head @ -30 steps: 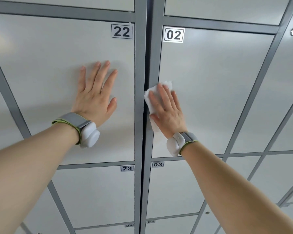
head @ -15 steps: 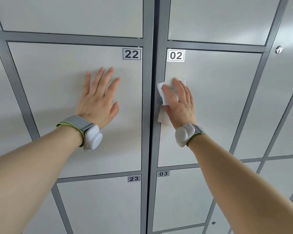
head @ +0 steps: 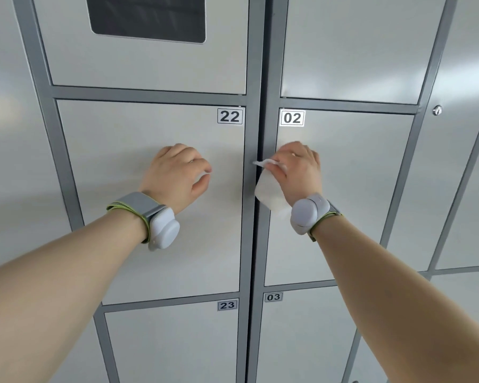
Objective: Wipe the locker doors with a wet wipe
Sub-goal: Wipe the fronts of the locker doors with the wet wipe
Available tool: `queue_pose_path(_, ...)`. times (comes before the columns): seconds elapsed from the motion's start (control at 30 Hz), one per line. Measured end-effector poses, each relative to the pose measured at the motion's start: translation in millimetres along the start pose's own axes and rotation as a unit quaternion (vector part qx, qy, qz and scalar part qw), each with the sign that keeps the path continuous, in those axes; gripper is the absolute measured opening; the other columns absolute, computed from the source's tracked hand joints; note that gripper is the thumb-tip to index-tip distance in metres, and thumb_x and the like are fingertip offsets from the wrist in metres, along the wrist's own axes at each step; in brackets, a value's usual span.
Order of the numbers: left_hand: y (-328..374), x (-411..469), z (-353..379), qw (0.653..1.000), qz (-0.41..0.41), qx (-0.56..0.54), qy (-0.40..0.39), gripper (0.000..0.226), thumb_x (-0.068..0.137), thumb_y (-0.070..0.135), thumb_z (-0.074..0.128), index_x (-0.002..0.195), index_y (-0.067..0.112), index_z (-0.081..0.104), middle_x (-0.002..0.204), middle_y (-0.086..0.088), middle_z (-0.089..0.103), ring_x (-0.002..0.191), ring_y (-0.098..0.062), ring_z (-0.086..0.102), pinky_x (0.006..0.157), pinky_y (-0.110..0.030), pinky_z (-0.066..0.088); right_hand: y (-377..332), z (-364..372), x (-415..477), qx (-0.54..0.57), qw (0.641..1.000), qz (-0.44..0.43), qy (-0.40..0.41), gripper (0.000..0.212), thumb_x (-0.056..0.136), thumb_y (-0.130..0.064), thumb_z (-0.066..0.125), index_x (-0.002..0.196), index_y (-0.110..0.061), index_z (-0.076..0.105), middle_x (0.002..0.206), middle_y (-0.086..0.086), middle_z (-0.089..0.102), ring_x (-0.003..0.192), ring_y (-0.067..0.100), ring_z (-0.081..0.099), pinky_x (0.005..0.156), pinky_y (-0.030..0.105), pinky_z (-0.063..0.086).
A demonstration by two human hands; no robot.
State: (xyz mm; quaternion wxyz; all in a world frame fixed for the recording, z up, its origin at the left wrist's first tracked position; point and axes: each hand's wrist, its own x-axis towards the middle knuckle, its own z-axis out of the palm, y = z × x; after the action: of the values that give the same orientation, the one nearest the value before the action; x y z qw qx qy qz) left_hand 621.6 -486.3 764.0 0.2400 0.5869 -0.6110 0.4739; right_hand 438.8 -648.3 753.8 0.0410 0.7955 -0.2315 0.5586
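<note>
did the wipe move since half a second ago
Yes, the wipe shifted left from door 02, now mostly over the grey post, gripped by the right hand.

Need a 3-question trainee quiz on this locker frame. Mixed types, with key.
1. Which hand grips the wipe? A left, B right, C both.
2. True or false: the left hand lies flat, fingers straight, on door 22.
3. Fill in: the door under door 02 is numbered ___.

Key
1. B: the right hand.
2. False: its fingers are curled.
3. 03: door 03.
</note>
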Motion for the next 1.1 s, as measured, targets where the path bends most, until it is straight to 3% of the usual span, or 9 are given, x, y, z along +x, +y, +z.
queue_pose_path(0.1,0.6,0.7,-4.3,1.0,0.001,-0.006,-0.029,0.033,0.08,0.034,0.046,0.077,0.014,0.072,0.075,-0.002,0.063,0.074,-0.03,0.061,0.073,-0.028,0.03,-17.4,-1.2,-0.5,0.056,0.994,0.021,-0.091,0.038,0.09,-0.037,0.058,0.072,-0.004,0.065,0.067,0.007,0.055,0.068,0.028,0.048,0.071,0.03,0.031)
queue_pose_path(0.17,-0.3,0.9,-4.4,0.999,0.005,-0.008,-0.036,0.025,0.08,0.033,0.057,0.08,0.014,0.073,0.076,-0.003,0.064,0.074,-0.03,0.061,0.073,-0.026,0.029,-27.4,-1.2,-2.6,0.107,0.98,0.051,-0.16,0.034,0.093,-0.029,0.061,0.074,-0.001,0.062,0.067,0.013,0.056,0.068,0.031,0.048,0.063,0.033,0.032)
queue_pose_path(0.27,0.7,-0.5,-3.2,0.998,-0.003,-0.024,-0.05,0.018,0.073,0.023,0.078,0.086,0.012,0.074,0.08,-0.005,0.065,0.077,-0.031,0.061,0.073,-0.03,0.039,-40.6,-3.2,-5.4,0.169,0.955,0.074,-0.23,0.028,0.096,-0.021,0.057,0.067,-0.02,0.058,0.062,-0.005,0.05,0.062,0.015,0.045,0.056,0.021,0.033)
queue_pose_path(0.43,4.7,6.0,-7.4,0.995,-0.041,-0.059,-0.072,0.024,0.081,0.025,0.074,0.101,0.012,0.073,0.096,-0.008,0.065,0.096,-0.034,0.056,0.082,-0.036,0.037,-55.5,0.4,1.2,0.224,0.93,0.075,-0.283,0.019,0.098,-0.022,0.053,0.089,-0.012,0.067,0.074,0.0,0.056,0.067,0.012,0.048,0.056,0.012,0.036)
queue_pose_path(0.6,1.7,16.3,-3.3,0.989,-0.065,-0.069,-0.113,0.02,0.09,0.029,0.061,0.1,0.016,0.072,0.104,-0.003,0.063,0.108,-0.025,0.048,0.085,-0.027,0.024,-61.6,7.1,9.3,0.261,0.923,0.107,-0.261,0.019,0.095,-0.02,0.059,0.075,-0.021,0.06,0.066,-0.007,0.052,0.06,0.006,0.046,0.054,0.01,0.035)
queue_pose_path(0.73,-4.2,16.1,-3.1,0.991,-0.091,-0.066,-0.075,0.014,0.09,0.021,0.063,0.088,0.012,0.073,0.09,-0.006,0.066,0.1,-0.029,0.052,0.075,-0.024,0.018,-56.5,12.1,9.5,0.271,0.917,0.135,-0.26,0.004,0.092,-0.015,0.062,0.092,-0.018,0.064,0.083,-0.003,0.061,0.079,0.013,0.057,0.074,0.024,0.046)
queue_pose_path(0.83,-9.7,16.9,-4.1,0.991,-0.094,-0.062,-0.069,0.012,0.088,0.017,0.064,0.082,0.011,0.072,0.082,-0.007,0.066,0.094,-0.031,0.053,0.073,-0.024,0.018,-54.8,13.8,14.0,0.249,0.926,0.141,-0.245,0.012,0.092,-0.011,0.059,0.1,-0.018,0.063,0.089,-0.002,0.061,0.083,0.013,0.055,0.079,0.025,0.045)
queue_pose_path(0.97,-16.7,20.7,-4.7,0.993,-0.097,-0.059,-0.037,0.012,0.087,0.018,0.063,0.08,0.011,0.07,0.077,-0.005,0.067,0.087,-0.031,0.056,0.072,-0.027,0.022,-61.1,13.3,28.7,0.223,0.95,0.145,-0.161,0.009,0.09,-0.014,0.061,0.086,-0.021,0.057,0.075,-0.012,0.055,0.075,0.011,0.053,0.073,0.024,0.043)
queue_pose_path(1.1,-32.7,22.3,-10.5,0.995,-0.085,-0.022,0.042,0.033,0.084,0.031,0.045,0.093,0.012,0.07,0.086,-0.007,0.066,0.085,-0.032,0.056,0.074,-0.034,0.037,-65.6,21.0,42.9,0.16,0.983,0.082,-0.036,0.007,0.087,-0.017,0.068,0.083,-0.011,0.068,0.09,-0.006,0.052,0.08,0.015,0.052,0.072,0.024,0.039)
